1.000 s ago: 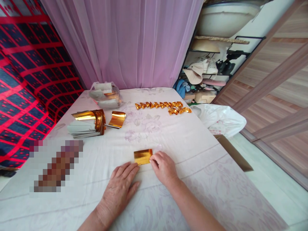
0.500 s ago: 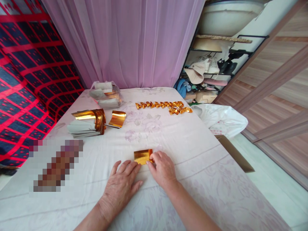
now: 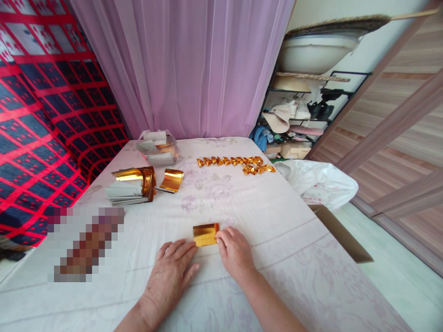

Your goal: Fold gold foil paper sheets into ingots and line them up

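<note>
A rectangle of shiny gold foil paper lies on the cloth-covered table in front of me. My left hand rests flat beside it, fingers stretched out, fingertips at the paper's lower left corner. At the right edge of the paper, my right hand pinches it between thumb and curled fingers. Farther off on the left are a fanned stack of gold foil papers with grey backs and a loose curled sheet. Folded gold foil pieces form a row at the far right.
A clear plastic bag of more papers stands at the table's far left. A pixelated patch covers something at left. Beyond the right edge are a white plastic bag, a cardboard piece and a shelf rack. A purple curtain hangs behind.
The whole view has shifted, so the table sits lower in it. My left fingertips have drawn back slightly to the paper's corner. My right hand stays at its right edge.
</note>
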`<state>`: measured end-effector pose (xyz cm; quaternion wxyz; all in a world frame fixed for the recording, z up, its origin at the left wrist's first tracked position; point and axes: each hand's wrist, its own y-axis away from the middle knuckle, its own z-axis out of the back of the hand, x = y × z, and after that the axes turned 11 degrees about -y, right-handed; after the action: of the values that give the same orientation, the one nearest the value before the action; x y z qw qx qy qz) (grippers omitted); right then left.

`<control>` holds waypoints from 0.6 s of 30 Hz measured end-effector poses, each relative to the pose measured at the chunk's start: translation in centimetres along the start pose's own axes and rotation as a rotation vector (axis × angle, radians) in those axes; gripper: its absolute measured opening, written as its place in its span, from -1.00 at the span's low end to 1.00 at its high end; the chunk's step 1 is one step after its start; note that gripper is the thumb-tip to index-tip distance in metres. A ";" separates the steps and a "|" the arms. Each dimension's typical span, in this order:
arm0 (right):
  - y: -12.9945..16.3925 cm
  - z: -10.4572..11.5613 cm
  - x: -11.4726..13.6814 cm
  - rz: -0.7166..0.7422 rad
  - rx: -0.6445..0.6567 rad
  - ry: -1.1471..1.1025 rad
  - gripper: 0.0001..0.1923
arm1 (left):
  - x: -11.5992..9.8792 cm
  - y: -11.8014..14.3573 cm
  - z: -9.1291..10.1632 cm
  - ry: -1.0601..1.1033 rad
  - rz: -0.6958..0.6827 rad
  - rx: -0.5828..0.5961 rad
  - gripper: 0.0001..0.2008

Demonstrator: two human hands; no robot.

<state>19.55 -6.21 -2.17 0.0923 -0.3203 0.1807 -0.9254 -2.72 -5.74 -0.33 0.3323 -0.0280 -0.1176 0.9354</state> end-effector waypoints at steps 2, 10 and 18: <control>0.1 -0.2 -0.1 0.011 -0.005 0.009 -0.87 | 0.2 -0.2 0.1 0.047 0.008 -0.022 -0.68; 0.2 -0.5 -0.3 0.034 -0.033 0.010 -0.85 | 0.3 -0.1 0.1 0.099 0.033 -0.117 -0.72; 0.2 -0.6 -0.4 0.046 -0.038 0.018 -0.85 | 0.1 0.0 -0.2 0.058 0.019 -0.146 -0.72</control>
<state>19.50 -6.14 -2.87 0.1059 -0.3092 0.2063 -0.9223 -2.81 -5.65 -0.52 0.3236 -0.0804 -0.1755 0.9263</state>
